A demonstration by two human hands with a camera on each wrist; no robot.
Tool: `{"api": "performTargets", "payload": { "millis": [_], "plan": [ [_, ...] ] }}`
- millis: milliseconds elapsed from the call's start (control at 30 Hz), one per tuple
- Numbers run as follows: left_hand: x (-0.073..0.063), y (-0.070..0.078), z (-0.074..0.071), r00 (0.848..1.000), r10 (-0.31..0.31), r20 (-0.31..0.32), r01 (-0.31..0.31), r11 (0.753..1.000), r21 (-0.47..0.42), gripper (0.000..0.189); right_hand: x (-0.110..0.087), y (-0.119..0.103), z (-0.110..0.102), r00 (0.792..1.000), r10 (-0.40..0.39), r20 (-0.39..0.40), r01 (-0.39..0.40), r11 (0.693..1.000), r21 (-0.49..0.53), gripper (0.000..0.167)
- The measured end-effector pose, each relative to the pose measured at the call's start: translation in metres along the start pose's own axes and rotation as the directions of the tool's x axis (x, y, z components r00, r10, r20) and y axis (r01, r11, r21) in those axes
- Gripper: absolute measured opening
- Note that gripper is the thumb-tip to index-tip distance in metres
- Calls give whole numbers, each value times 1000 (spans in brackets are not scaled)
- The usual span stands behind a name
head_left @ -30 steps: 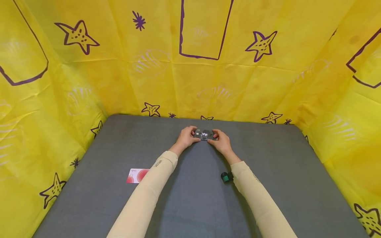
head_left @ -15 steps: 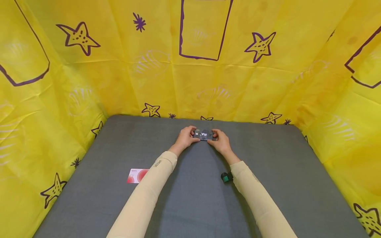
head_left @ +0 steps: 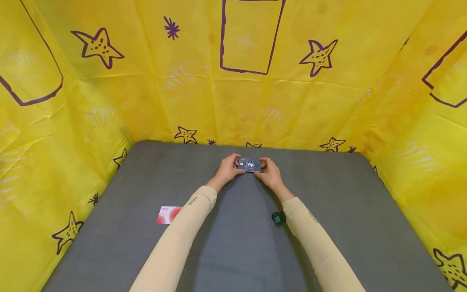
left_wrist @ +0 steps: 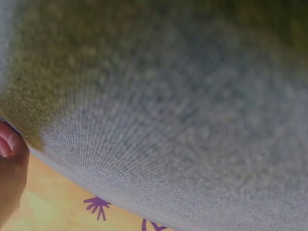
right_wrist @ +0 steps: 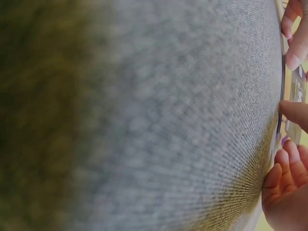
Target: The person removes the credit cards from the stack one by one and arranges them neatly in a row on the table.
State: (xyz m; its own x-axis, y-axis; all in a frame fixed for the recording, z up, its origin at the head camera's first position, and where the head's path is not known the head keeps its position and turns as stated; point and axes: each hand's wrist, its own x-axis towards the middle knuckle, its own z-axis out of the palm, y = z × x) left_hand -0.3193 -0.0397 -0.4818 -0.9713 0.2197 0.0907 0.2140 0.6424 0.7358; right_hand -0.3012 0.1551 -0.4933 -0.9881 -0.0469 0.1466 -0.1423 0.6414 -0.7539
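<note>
In the head view, a dark grey card [head_left: 250,165] printed "Vip", with a small chip on its left, is held near the table's far edge. My left hand [head_left: 227,168] pinches its left end between thumb and fingers. The right hand [head_left: 271,173] pinches the opposite end the same way. At the right edge of the right wrist view, the card [right_wrist: 296,89] appears nearly edge-on, with the right hand [right_wrist: 287,192] below it and the left hand above. Only part of the left hand [left_wrist: 12,168] shows in the left wrist view.
A white and red card [head_left: 168,215] lies on the grey table [head_left: 240,243], partly covered by the left sleeve. Beside the right sleeve is a small black object with a green patch [head_left: 278,219], partly hidden. Yellow printed cloth [head_left: 237,105] encloses the back and sides.
Both hands stay almost in place around the dark card. Its face looks bluer and more evenly lit than before, with less dark reflection.
</note>
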Motion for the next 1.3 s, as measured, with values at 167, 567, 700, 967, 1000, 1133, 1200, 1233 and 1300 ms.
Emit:
{"api": "performTargets", "payload": {
  "millis": [167,567,700,967,1000,1133,1200,1233,1300],
  "plan": [
    [-3,2,-2,1000,-7,3,7,1000,6,58,-2,-1,-1,1000,12,13,-12,1000,4,60],
    [-18,4,-9,999,43,-2,-43,998,49,57,-13,-5,-2,998,-18,53,18,1000,4,59],
    [-24,1,-12,998,64,0,-64,996,60,57,-18,-7,-1,998,-29,63,29,1000,8,59],
    [-38,-2,-19,997,78,25,-80,994,71,58,-30,-14,-1,995,-38,94,37,999,11,59],
    [-40,-2,-19,997,78,30,-80,994,70,58,-32,-14,-1,994,-36,99,35,999,9,59],
    [-49,-1,-23,996,74,52,-78,995,69,58,-39,-17,-3,993,-35,109,35,999,7,60],
    [-54,0,-26,995,74,60,-78,995,61,58,-43,-19,-5,993,-39,113,38,999,9,61],
    [-57,1,-27,995,72,65,-76,995,57,58,-45,-20,-5,992,-41,116,40,999,12,61],
    [-62,2,-29,995,74,73,-79,995,57,57,-49,-22,-6,991,-38,125,38,999,7,60]
  ]
}}
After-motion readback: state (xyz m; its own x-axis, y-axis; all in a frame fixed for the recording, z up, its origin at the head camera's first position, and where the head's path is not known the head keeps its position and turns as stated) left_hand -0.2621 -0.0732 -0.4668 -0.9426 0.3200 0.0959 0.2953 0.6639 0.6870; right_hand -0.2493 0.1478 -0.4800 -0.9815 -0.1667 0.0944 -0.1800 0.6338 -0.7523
